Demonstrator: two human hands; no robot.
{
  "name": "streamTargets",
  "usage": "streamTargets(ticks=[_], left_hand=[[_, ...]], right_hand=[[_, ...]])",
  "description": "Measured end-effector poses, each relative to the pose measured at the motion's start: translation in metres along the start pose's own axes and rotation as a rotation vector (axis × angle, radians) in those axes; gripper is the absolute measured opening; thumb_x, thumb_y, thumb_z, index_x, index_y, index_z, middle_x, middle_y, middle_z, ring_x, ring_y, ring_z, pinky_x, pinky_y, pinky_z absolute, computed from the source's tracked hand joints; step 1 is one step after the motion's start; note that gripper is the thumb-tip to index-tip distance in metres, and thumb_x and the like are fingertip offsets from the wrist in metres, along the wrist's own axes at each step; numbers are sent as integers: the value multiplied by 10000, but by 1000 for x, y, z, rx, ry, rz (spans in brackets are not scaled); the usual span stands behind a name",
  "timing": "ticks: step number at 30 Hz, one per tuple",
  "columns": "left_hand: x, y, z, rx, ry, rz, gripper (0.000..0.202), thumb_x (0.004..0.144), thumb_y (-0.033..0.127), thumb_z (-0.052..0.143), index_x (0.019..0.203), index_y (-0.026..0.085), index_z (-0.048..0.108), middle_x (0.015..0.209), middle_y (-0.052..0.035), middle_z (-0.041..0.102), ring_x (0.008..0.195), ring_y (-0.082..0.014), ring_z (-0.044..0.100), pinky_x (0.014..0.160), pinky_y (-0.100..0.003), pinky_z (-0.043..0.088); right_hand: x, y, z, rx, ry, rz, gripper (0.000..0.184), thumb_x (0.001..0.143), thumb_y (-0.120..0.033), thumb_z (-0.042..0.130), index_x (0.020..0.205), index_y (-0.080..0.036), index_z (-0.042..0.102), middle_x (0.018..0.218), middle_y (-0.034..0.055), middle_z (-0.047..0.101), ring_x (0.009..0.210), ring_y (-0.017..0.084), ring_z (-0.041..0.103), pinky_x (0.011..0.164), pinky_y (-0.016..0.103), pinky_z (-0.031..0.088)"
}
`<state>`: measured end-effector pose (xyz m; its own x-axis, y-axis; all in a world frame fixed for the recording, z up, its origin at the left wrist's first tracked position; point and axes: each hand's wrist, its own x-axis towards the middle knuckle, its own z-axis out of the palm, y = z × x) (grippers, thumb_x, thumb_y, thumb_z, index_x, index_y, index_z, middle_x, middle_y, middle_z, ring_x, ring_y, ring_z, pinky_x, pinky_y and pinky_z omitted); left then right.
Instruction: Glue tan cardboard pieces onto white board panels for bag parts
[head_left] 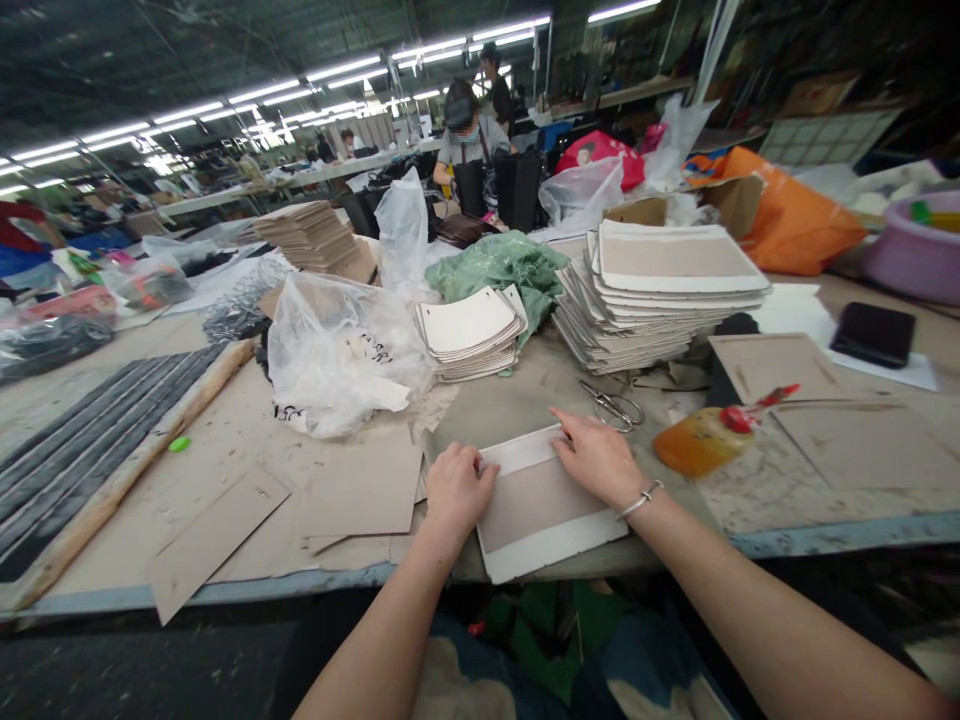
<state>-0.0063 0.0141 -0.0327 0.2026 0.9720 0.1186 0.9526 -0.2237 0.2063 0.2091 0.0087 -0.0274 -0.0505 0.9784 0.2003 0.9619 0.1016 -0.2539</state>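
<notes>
A white-edged card panel with a grey-brown middle (541, 512) lies at the table's near edge. My left hand (456, 490) presses on its left end with the fingers curled down over the edge. My right hand (596, 455) lies flat on its top right corner, fingers stretched out and pressed on the card. A pair of scissors (613, 407) rests just beyond my right hand. An orange glue bottle with a red nozzle (701, 440) lies to its right.
Stacks of the same panels (667, 295) and smaller tabbed cards (472, 335) stand behind. A clear plastic bag (337, 350) sits at left, loose cardboard sheets (360, 490) near the edge, a dark phone (874, 333) at right. Other people work at far tables.
</notes>
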Motion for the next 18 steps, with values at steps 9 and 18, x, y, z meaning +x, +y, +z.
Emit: streamTargets(ticks=[9, 18], left_hand=[[-16, 13, -28, 68, 81, 47, 322, 815, 347, 539, 1084, 170, 537, 1056, -97, 541, 1007, -255, 493, 852, -375, 375], [-66, 37, -43, 51, -295, 405, 418, 844, 408, 471, 1110, 109, 591, 1108, -153, 596, 1078, -296, 491, 982, -491, 312]], right_hand=[[-6, -1, 0, -70, 75, -57, 454, 861, -344, 515, 1275, -160, 489, 1170, 109, 581, 1056, 263, 501, 877, 382, 403], [-27, -23, 11, 17, -156, -583, 473, 932, -357, 390, 1362, -157, 380, 1425, 73, 360, 1322, 233, 279, 1075, 466, 240]])
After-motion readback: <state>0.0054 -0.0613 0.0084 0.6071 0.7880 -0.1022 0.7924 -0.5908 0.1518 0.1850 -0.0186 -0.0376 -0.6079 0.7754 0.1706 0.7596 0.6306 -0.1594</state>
